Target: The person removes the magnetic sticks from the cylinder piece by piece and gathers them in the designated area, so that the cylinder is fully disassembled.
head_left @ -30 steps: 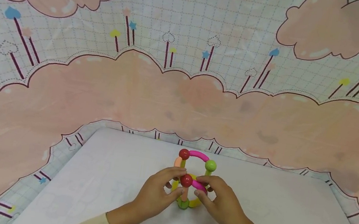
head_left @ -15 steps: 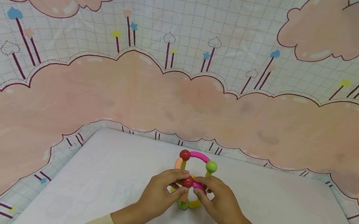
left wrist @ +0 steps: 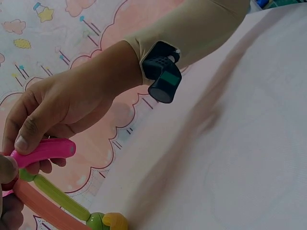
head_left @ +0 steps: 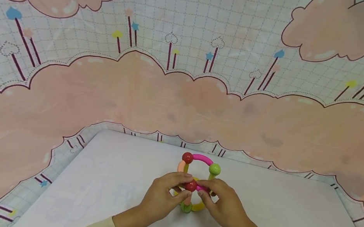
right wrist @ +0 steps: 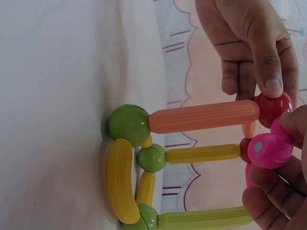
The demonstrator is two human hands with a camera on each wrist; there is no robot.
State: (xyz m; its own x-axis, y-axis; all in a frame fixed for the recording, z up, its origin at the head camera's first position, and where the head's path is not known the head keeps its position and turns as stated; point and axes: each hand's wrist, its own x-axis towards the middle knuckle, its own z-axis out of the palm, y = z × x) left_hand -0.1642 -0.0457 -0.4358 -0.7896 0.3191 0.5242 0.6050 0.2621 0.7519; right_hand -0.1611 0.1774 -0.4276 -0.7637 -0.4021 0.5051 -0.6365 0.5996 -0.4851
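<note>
A frame of coloured balls and rods stands on the white tabletop (head_left: 106, 172) between my two hands. With thumb and fingers my left hand (head_left: 161, 194) pinches a glossy red ball (head_left: 191, 185) at its near top corner. A straight orange rod (right wrist: 206, 116) runs from that ball down to a green ball (right wrist: 128, 125). My right hand (head_left: 226, 204) pinches a short curved pink rod (left wrist: 48, 150) right at the red ball. The free end of this pink rod shows a small silver disc in the right wrist view. Fingers partly hide the joint.
Behind, the frame has another red ball (head_left: 187, 158), a pink arc (head_left: 202, 158) and a light green ball (head_left: 215, 169). Curved yellow rods (right wrist: 120, 182) form its base. A patterned cloth (head_left: 183, 106) with clouds hangs behind the tabletop.
The pinched red ball has shifted slightly right, and my left hand has moved right with it, closer to the right hand. The right hand's grip on the pink rod stays much the same.
</note>
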